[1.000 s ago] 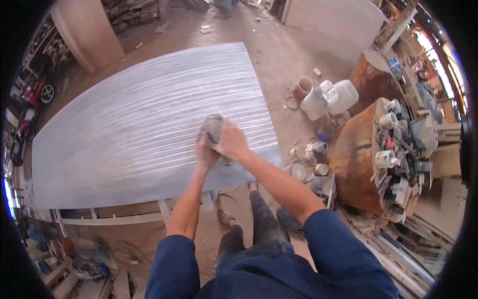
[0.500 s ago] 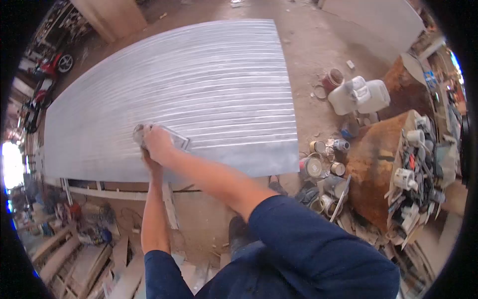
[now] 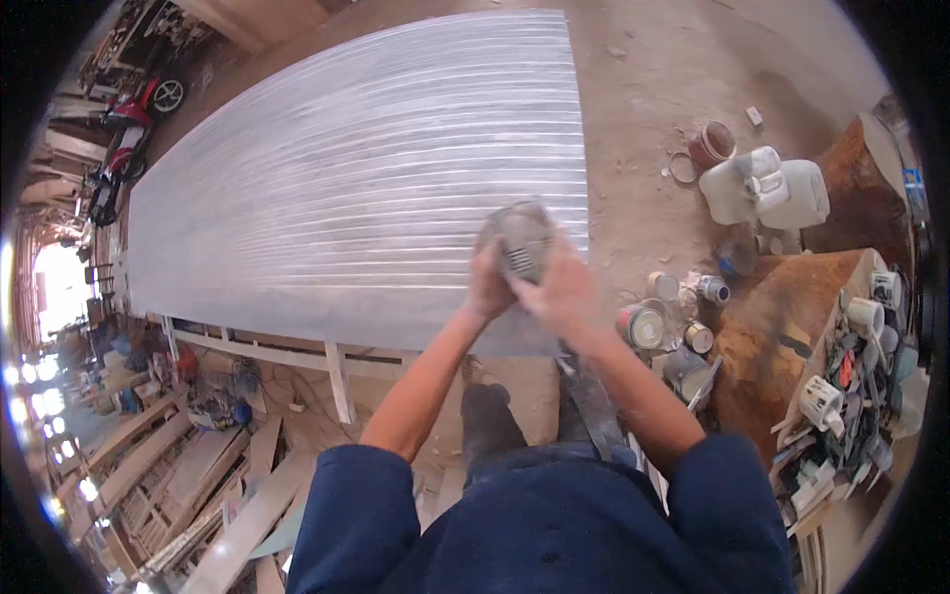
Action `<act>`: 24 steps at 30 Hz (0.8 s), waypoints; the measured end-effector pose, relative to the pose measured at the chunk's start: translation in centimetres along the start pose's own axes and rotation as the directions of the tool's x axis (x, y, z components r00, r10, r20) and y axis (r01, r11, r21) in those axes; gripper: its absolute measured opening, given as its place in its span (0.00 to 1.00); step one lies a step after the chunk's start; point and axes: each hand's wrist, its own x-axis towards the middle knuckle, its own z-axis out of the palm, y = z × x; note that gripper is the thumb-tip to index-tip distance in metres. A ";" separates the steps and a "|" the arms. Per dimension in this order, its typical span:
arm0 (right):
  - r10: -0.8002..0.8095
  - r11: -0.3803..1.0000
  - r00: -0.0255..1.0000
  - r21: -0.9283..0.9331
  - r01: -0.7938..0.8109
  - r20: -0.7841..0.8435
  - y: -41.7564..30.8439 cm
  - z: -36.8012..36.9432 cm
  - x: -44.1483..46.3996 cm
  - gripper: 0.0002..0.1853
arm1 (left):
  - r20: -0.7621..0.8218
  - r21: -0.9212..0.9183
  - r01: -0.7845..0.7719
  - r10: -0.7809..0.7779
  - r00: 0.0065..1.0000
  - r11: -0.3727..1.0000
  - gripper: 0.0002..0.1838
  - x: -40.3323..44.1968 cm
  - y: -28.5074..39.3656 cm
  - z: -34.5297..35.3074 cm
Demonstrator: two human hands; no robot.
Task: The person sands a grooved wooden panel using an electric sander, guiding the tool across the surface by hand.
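A grey power sander (image 3: 526, 243) with vent slots in its housing sits over the near right part of a long grooved panel (image 3: 297, 213), close to the panel's right edge. The left hand (image 3: 487, 282) grasps the sander's left side and the right hand (image 3: 571, 297), somewhat blurred, wraps its right side; whether the tool's underside touches the panel is hidden. Pale lines run lengthwise along the panel, which lies across a white frame (image 3: 340, 381) whose leg shows below the near edge. To the right on the floor stand two whitish jerrycans (image 3: 732, 196), just beside a reddish-brown bucket (image 3: 712, 145). Nearer, several tins (image 3: 645, 328) cluster next to a large brown wooden block (image 3: 757, 342), with a white mug (image 3: 821, 404) among the clutter on top. Boards (image 3: 188, 475) lie at lower left, and a red motorcycle (image 3: 127, 139) stands beyond the panel's far left end.
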 end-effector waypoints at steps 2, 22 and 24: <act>-0.004 0.995 0.991 0.101 0.017 -0.133 3.0 -3.2 -0.3 0.47 | 0.198 0.328 -0.328 0.275 0.941 0.886 0.34 2.2 0.9 3.2; 0.017 0.973 0.998 0.231 -0.001 -0.067 -24.8 19.4 2.1 0.42 | 0.065 0.286 -0.247 0.239 0.969 0.926 0.39 -3.6 -7.1 -30.9; -0.017 0.969 1.000 0.247 0.021 -0.019 -28.7 23.1 2.3 0.42 | -0.016 0.187 -0.150 0.156 0.988 0.971 0.37 -5.4 -8.5 -35.7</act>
